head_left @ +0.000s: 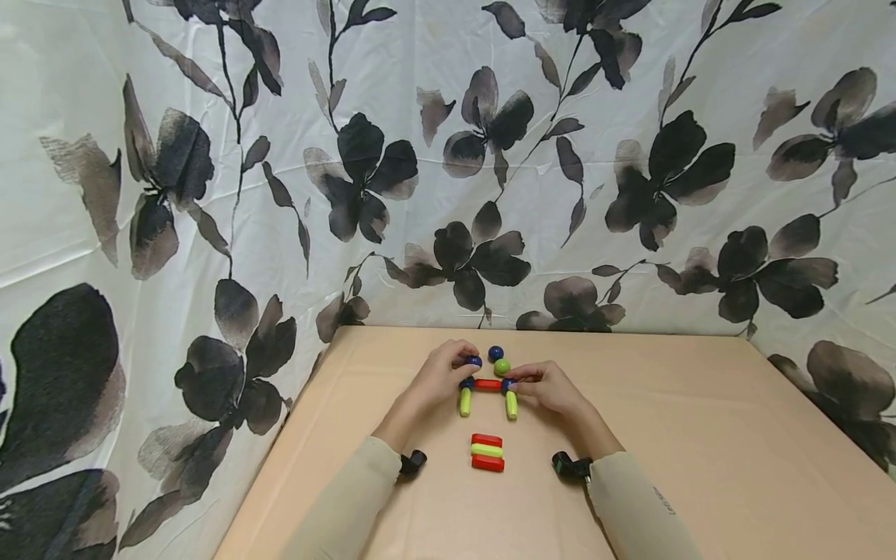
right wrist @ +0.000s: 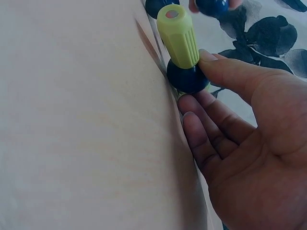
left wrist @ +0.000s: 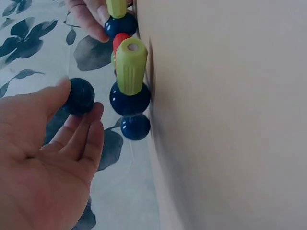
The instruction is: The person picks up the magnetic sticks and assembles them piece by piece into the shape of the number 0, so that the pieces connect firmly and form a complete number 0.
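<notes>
My left hand (head_left: 439, 373) pinches a blue ball (left wrist: 80, 96) between thumb and fingers, just beyond the left end of a joined piece. That piece has a red rod (head_left: 488, 384) between two blue balls, with a yellow-green rod (head_left: 465, 402) and a second yellow-green rod (head_left: 512, 405) pointing toward me. My right hand (head_left: 553, 386) grips the right corner ball (right wrist: 187, 76) with thumb and fingertips. In the left wrist view the left corner ball (left wrist: 129, 99) shows, and another blue ball (left wrist: 135, 127) beside it; whether they touch is unclear.
Behind the joined piece lie a blue ball (head_left: 495, 354) and a green ball (head_left: 502, 367). Nearer me, a red rod (head_left: 486, 440), a yellow-green rod (head_left: 486, 450) and another red rod (head_left: 488, 463) lie side by side. A floral cloth (head_left: 469, 194) hangs behind the table (head_left: 672, 420).
</notes>
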`<state>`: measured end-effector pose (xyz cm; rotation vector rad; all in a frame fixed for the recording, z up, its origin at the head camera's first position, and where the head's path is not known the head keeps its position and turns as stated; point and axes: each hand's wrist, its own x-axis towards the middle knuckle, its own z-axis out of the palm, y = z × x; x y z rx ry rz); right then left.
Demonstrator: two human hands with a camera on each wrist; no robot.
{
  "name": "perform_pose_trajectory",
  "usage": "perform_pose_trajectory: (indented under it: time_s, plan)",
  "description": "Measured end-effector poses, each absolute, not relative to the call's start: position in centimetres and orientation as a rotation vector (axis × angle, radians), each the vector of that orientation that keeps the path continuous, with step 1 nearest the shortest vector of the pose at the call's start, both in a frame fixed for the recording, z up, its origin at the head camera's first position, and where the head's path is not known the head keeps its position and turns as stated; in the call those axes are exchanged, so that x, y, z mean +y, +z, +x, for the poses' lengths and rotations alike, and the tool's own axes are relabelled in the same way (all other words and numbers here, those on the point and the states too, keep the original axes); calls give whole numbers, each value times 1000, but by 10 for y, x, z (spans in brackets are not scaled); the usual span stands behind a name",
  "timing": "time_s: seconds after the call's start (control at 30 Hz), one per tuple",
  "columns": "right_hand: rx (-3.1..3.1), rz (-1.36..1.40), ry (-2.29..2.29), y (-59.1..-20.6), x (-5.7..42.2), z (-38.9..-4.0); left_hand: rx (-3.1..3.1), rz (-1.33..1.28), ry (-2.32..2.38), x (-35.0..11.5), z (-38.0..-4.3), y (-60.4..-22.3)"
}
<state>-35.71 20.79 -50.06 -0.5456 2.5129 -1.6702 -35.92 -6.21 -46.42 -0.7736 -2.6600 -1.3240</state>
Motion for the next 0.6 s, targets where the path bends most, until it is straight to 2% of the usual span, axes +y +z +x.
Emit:
perform_pose_trajectory:
  time_s: [0.6]
  plan:
    - [2504,-502,-1670,-501,208,-358,-2796,-1062,-1678,-101,-349,-454]
